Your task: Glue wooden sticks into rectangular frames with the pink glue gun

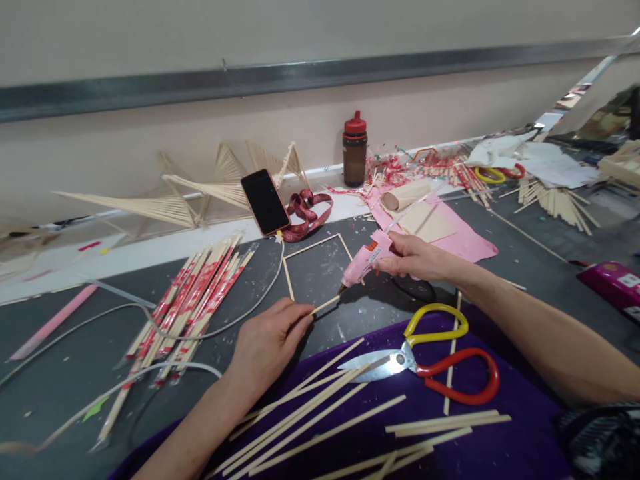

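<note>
My left hand (267, 343) pinches a short bamboo stick (325, 305) by one end, its free tip pointing up to the right. My right hand (417, 259) grips a pink hot glue gun (363, 262), whose nozzle touches the tip of that stick. Just behind them a thin stick frame (320, 244) lies flat on the dark table (60, 373). Several loose bamboo sticks (320, 413) lie on a purple cloth (505, 433) in front of me, beside scissors (430, 363) with one yellow and one red handle.
A pile of red-wrapped chopsticks (193, 303) lies at left with grey cables (150, 320). A phone (265, 201) leans on stick fan structures (200, 190) by the wall, beside a red ribbon (307, 210), a brown bottle (355, 150), pink paper (440, 230) and clutter at right.
</note>
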The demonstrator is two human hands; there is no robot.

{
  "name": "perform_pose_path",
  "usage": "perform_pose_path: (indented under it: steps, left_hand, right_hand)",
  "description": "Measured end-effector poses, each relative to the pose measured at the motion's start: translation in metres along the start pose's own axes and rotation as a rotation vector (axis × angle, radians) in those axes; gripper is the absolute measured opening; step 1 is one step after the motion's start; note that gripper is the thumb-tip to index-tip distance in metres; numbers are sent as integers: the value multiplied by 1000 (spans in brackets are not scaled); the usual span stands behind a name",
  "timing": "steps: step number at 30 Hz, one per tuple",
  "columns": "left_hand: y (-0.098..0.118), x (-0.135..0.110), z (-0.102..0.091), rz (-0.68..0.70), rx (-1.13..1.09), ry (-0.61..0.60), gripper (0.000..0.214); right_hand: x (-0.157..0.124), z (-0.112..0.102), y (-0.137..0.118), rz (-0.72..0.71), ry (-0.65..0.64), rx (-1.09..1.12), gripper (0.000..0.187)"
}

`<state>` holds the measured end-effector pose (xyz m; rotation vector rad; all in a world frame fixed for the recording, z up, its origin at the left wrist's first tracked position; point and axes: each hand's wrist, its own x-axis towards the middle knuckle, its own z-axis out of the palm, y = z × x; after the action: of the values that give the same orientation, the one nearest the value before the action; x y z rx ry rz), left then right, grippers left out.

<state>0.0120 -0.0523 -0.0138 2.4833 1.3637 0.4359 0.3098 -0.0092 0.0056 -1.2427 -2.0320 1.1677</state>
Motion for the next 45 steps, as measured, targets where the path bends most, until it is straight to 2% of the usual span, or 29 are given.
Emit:
perform_pose_path:
  steps: [17, 30, 36, 45]
  left_hand:
    - [-1, 0, 0, -7, 65, -24, 28]
    - [-2, -1, 3, -1, 73, -37, 26]
    - [-3, -1, 4, -21, 66, -44, 25]
    - [-4, -2, 5, -22, 66, -40, 26]
  right_hand:
    - [0, 0, 2, -29, -29, -50, 24]
    - [0, 1, 1, -9, 16, -98, 24]
    - [0, 3, 2, -41, -18, -85, 22]
    - [1, -1, 5, -18, -2, -116, 24]
